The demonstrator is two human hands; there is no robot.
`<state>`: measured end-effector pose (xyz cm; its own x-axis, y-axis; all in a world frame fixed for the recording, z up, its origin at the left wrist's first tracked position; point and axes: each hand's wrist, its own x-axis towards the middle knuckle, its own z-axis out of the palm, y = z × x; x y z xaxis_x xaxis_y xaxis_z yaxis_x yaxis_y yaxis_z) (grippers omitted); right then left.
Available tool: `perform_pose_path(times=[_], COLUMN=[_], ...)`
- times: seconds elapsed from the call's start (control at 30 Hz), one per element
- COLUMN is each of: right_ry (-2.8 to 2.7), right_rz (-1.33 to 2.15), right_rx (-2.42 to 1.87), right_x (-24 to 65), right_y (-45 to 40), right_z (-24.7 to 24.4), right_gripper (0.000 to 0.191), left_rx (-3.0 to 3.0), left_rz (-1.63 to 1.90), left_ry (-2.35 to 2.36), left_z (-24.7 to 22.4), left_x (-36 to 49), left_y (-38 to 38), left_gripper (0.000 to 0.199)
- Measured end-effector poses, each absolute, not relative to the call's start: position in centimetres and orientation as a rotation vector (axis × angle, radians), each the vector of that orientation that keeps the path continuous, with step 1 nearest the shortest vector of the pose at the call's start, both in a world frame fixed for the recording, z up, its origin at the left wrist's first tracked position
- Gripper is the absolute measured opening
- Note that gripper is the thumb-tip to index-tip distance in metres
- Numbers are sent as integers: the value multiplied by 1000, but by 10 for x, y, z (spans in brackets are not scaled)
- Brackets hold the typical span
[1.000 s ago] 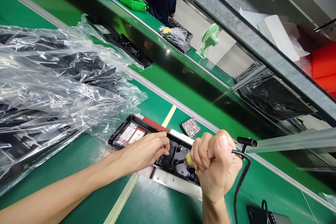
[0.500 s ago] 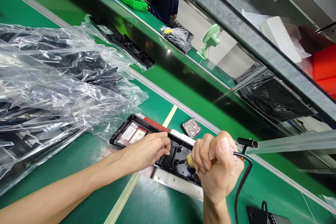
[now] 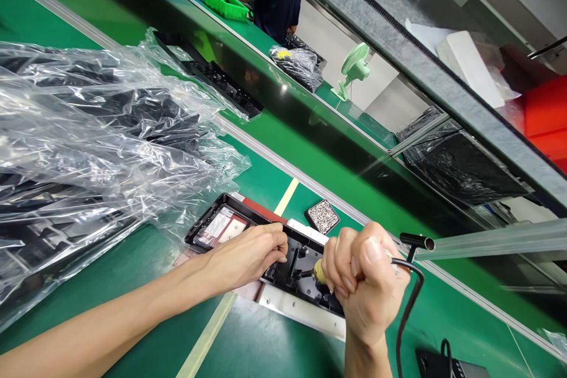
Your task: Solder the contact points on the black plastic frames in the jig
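My right hand is wrapped round a corded soldering iron, of which the yellow front part and dark tip show. Its tip points down into a long black plastic housing with ribs and posts inside. From the top of my fist runs the black cable. My left hand rests over the middle of the housing, fingers curled and pinched; whatever lies between them is hidden. A metal fixture with a pale strip and a red-brown plate supports the housing.
Plastic-wrapped black parts are piled at left. Behind the housing lies a small box of speckled bits. A black housing lies farther back. A metal tube holder stands at right. Across the divider are a co-worker and a green fan.
My hands stay nearly in place, with the right one shifting very slightly at the soldering iron. Across the divider, the co-worker's hand has lifted and its fingers have spread.
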<state>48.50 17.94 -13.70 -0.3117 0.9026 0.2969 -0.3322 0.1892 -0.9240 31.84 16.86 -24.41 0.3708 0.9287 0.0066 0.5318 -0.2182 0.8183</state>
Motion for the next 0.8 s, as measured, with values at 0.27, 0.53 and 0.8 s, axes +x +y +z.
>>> perform_pose_path(times=[0.27, 0.53, 0.8], right_ry=[-1539, -1509, -1503], right_rz=[1628, 1531, 1519], right_rx=[-368, -389, -488], right_x=[509, 509, 510], right_y=[195, 192, 189], right_z=[-137, -140, -136], right_gripper=[30, 34, 33], left_rx=[1875, 1890, 1882], left_rz=[658, 671, 712], left_ry=[1293, 1283, 1257], left_z=[-243, -247, -251], left_x=[320, 319, 319], left_y=[169, 169, 169], left_gripper=[19, 20, 23])
